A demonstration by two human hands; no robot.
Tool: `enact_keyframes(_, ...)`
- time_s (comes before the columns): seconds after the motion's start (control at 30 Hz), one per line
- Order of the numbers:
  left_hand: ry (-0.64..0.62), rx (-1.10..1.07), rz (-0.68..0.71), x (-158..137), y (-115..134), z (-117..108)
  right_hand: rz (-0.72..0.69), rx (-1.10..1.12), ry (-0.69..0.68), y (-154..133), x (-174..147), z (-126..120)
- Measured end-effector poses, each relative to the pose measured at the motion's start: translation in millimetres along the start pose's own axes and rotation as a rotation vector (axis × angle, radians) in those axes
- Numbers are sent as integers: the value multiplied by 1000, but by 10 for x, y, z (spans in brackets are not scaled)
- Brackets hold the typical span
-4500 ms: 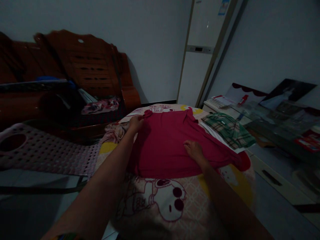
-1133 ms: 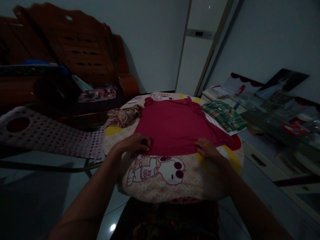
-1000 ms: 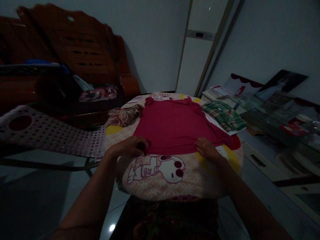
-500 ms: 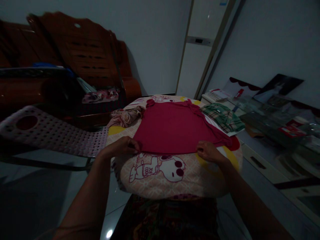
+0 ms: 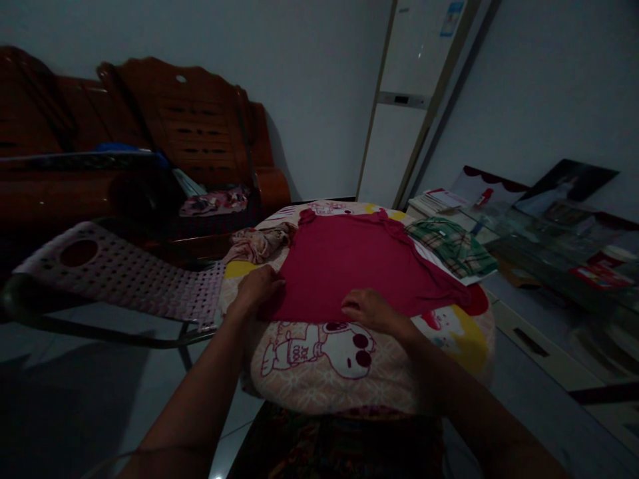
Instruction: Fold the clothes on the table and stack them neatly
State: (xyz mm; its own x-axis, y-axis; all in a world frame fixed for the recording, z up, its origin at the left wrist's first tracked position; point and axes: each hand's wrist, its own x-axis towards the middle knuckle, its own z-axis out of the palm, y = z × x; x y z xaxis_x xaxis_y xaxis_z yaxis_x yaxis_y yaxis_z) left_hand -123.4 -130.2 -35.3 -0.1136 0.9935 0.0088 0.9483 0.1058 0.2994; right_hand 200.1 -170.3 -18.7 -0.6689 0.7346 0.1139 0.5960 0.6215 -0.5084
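A dark red shirt (image 5: 349, 263) lies spread flat on a round surface covered with a pink cartoon-print cloth (image 5: 319, 359). My left hand (image 5: 257, 287) pinches the shirt's near left corner. Farther right, my right hand (image 5: 367, 309) rests on the near hem towards its middle, fingers curled over the edge. The room is dim.
A folded green plaid garment (image 5: 452, 245) lies at the right of the cloth, a crumpled pale cloth (image 5: 259, 243) at its left. A pink perforated plastic chair (image 5: 124, 276) stands to the left, a wooden bench (image 5: 194, 143) behind, a low shelf with papers (image 5: 549, 233) on the right.
My right hand has slid left along the near hem, from the right corner towards the middle. The left hand stays at the left corner. The camera has tilted slightly.
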Motion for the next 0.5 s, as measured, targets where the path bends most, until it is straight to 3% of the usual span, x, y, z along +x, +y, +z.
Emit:
enact_keyframes(0.17,-36,-47,72,79,5,-63,-98,101,-26,-246,294,297)
enact_keyframes(0.33,-56,-459,102,-122,17,-61,113,609,67,-228,624,450)
enact_keyframes(0.5,-133,-630,375,-368,243,-132,288,1119,53,-134,802,542)
